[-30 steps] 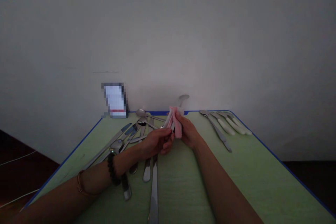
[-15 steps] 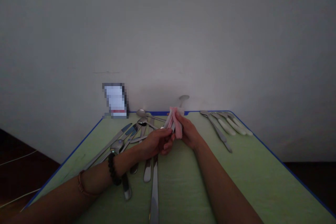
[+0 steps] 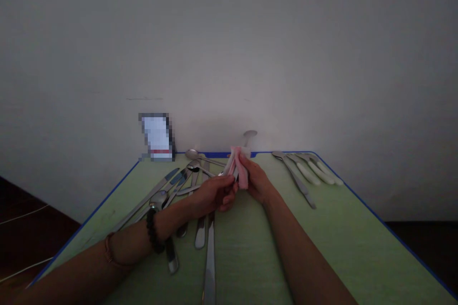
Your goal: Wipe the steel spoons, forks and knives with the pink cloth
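A metal spoon (image 3: pixel 250 133) is held up near the far edge of the table, its bowl pointing away from me. My left hand (image 3: pixel 214 194) is closed around the handle end, fingers curled. A pink and white cloth (image 3: pixel 242 175) is folded about the spoon's handle, pinched by my right hand (image 3: pixel 256 179). The cloth and fingers hide much of the handle. Below and left of my left hand lie several loose pieces of cutlery, among them a knife (image 3: pixel 210 259), a spoon (image 3: pixel 193 154) and another spoon (image 3: pixel 159 199) partly behind my wrist.
On the right of the green table (image 3: pixel 358 243) lie a metal spoon (image 3: pixel 295 178) and several forks with white handles (image 3: pixel 307 173). A phone with a blurred screen (image 3: pixel 157 137) leans against the wall (image 3: pixel 229 47) at the back left. Blue trim runs along the table's edge.
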